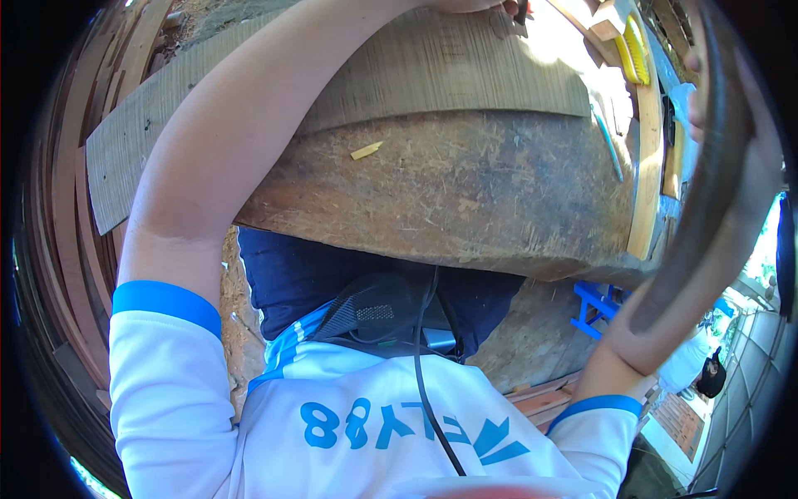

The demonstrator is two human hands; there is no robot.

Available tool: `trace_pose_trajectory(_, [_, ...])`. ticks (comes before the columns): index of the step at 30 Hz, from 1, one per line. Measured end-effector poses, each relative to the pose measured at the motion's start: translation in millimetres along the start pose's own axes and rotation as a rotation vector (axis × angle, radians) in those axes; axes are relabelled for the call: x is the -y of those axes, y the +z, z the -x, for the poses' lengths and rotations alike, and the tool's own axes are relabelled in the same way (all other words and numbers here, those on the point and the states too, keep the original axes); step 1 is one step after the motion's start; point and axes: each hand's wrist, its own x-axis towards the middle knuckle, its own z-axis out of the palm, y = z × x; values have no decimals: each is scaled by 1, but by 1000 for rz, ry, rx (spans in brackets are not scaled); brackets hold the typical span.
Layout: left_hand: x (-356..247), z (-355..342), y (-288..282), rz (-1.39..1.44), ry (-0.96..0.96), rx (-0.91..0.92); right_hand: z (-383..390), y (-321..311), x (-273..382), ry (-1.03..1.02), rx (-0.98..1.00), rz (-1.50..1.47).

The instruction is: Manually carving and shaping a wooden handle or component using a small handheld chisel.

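My left hand (470, 5) is at the top edge over a wood-grained board (399, 75), mostly cut off by the frame. Its closed fingers meet a small dark piece (522, 12), whose kind I cannot make out. On the right, my right arm is raised, and my right hand (697, 96) is wrapped round a long dark bar (706, 183), smeared by motion. The bar runs down along my forearm, and its upper end is out of clear sight. The board lies across a worn wooden bench top (449, 183).
A yellow brush (634, 50) and a strip of wood (647, 166) lie at the bench's right side, near a thin blue stick (607, 141). A wood chip (366, 150) rests on the bench. Stacked planks (71, 183) stand left. A blue stool (594, 308) is below right.
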Motion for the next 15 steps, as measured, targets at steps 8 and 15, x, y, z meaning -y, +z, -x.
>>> trace_pose_trajectory(8, [-22, 4, -1, 29, -150, 75, -24, 27, -125, 229, -27, -247])
trace_pose_trajectory(15, [-21, 5, -6, 22, -101, 140, -17, 43, -170, 262, 69, -500])
